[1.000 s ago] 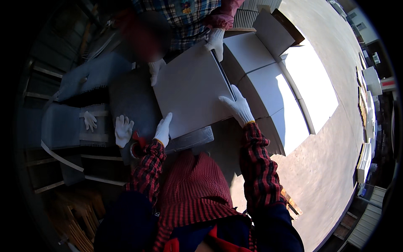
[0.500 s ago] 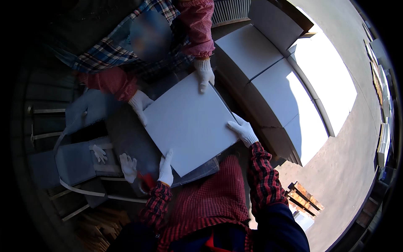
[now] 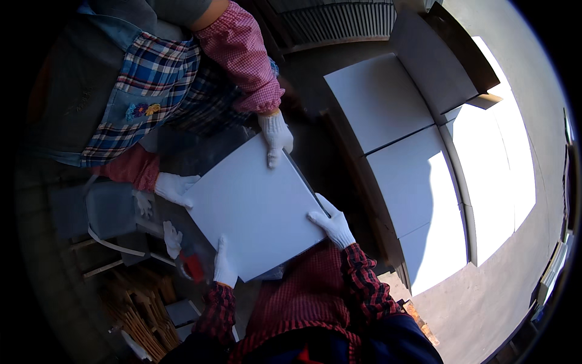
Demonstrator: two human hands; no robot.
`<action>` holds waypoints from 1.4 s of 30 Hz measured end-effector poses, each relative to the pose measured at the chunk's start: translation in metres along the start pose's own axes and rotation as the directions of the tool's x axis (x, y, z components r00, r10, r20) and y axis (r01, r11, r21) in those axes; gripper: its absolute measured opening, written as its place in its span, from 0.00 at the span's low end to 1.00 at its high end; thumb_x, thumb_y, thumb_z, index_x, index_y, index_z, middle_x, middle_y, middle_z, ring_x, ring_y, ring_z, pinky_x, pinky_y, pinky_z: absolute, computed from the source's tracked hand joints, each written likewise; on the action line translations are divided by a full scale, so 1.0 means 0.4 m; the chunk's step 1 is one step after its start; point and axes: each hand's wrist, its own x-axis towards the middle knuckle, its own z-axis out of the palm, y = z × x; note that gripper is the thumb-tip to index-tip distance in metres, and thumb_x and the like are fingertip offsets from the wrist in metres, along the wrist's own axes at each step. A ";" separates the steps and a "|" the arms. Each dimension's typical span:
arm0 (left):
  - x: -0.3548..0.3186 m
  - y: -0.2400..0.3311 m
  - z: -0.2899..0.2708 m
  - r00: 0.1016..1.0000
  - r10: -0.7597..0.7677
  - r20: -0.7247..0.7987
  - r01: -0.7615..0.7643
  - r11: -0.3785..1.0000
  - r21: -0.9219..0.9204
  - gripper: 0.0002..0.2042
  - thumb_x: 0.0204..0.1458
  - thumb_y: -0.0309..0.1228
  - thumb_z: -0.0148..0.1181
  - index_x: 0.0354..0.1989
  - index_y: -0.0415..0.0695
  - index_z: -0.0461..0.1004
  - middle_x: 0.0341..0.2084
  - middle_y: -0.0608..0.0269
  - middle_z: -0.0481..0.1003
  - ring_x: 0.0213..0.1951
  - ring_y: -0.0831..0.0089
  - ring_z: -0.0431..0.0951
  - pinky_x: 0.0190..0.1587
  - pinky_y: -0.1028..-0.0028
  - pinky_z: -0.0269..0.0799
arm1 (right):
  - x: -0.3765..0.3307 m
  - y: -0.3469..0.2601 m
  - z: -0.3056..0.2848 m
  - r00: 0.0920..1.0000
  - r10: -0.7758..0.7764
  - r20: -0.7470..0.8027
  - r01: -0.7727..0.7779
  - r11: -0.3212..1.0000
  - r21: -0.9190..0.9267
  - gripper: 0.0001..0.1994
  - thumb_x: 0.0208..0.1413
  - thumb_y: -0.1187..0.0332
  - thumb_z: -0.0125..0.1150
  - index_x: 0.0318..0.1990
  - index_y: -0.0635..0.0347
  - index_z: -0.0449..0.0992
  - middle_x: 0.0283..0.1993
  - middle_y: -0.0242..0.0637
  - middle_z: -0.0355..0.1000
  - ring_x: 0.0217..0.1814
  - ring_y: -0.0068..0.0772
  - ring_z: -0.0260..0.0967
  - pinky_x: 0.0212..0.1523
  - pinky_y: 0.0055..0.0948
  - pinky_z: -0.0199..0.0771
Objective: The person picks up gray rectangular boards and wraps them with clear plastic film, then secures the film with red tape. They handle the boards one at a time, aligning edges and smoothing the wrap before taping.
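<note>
A square white panel (image 3: pixel 251 206) is held level between me and a co-worker across from me. My left hand (image 3: pixel 225 264), in a white knit glove, grips its near left edge with the fingers on top. At the right corner my right hand (image 3: pixel 333 224), gloved alike, is closed on the edge, thumb side up. The co-worker's gloved hands hold the far side: one hand (image 3: pixel 276 139) at the far corner, the other hand (image 3: pixel 174 188) at the left corner. The panel hides what lies directly beneath it.
Stacks of white panels (image 3: pixel 415 182) stand on the right, partly in bright sun. Left of my left hand lie loose white gloves (image 3: pixel 172 238) and a red roll-like object (image 3: pixel 193 267). Brown flat pieces (image 3: pixel 142 318) stand at the lower left. A ribbed grey stack (image 3: pixel 333 24) is at the back.
The panel has shifted left and nearer to me in the picture, farther from the stacks. The co-worker's body shows more. My two hands keep their hold on it.
</note>
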 end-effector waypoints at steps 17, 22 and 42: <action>0.206 -0.084 0.542 0.987 0.056 0.153 -0.039 0.993 -0.113 0.46 0.56 0.62 0.60 0.73 0.38 0.56 0.67 0.50 0.63 0.65 0.60 0.66 0.67 0.64 0.63 | 0.062 -0.408 -0.348 0.898 -0.394 -0.196 0.262 0.836 -0.483 0.35 0.54 0.49 0.72 0.62 0.65 0.74 0.54 0.45 0.78 0.55 0.38 0.75 0.58 0.34 0.73; 0.239 -0.040 0.585 0.988 0.101 0.117 -0.096 0.994 -0.042 0.46 0.57 0.62 0.58 0.71 0.35 0.57 0.66 0.49 0.65 0.64 0.60 0.67 0.66 0.65 0.65 | 0.113 -0.446 -0.349 0.863 -0.461 -0.206 0.216 0.706 -0.675 0.36 0.52 0.42 0.68 0.59 0.63 0.76 0.47 0.49 0.80 0.48 0.38 0.78 0.52 0.35 0.74; 0.337 0.032 0.535 0.931 0.270 0.246 -0.231 0.957 -0.176 0.28 0.66 0.49 0.55 0.63 0.37 0.68 0.53 0.60 0.74 0.54 0.71 0.74 0.57 0.72 0.70 | 0.091 -0.128 -0.055 0.623 -0.554 -0.552 0.259 0.812 -0.523 0.42 0.64 0.54 0.57 0.77 0.62 0.42 0.61 0.61 0.70 0.59 0.54 0.73 0.58 0.42 0.71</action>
